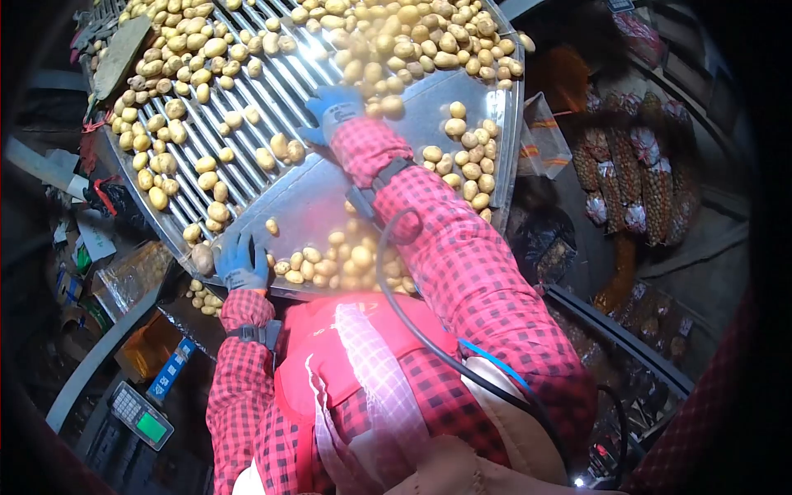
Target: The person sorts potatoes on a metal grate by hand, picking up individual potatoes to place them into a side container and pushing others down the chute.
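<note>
Yellow potatoes (pixel 471 169) lie in groups on a metal sorting table (pixel 289 195) with a section of parallel rollers (pixel 247 76). My right hand (pixel 337 110), in a blue glove, reaches to the right edge of the rollers, beside a dense heap of potatoes; its fingers are apart and nothing shows in them. Near the front left rim my left hand (pixel 241 262), gloved in blue too, rests with spread fingers and holds nothing. It is next to a larger brownish potato (pixel 202 258). More potatoes (pixel 334 261) are gathered at the front rim, between my arms.
Net bags of potatoes (pixel 631 169) stand at the right. A clear plastic bag (pixel 544 136) hangs by the right rim. At lower left are a scale display with a green screen (pixel 142 417) and a blue label (pixel 172 369). A dark cable (pixel 388 285) crosses my right sleeve.
</note>
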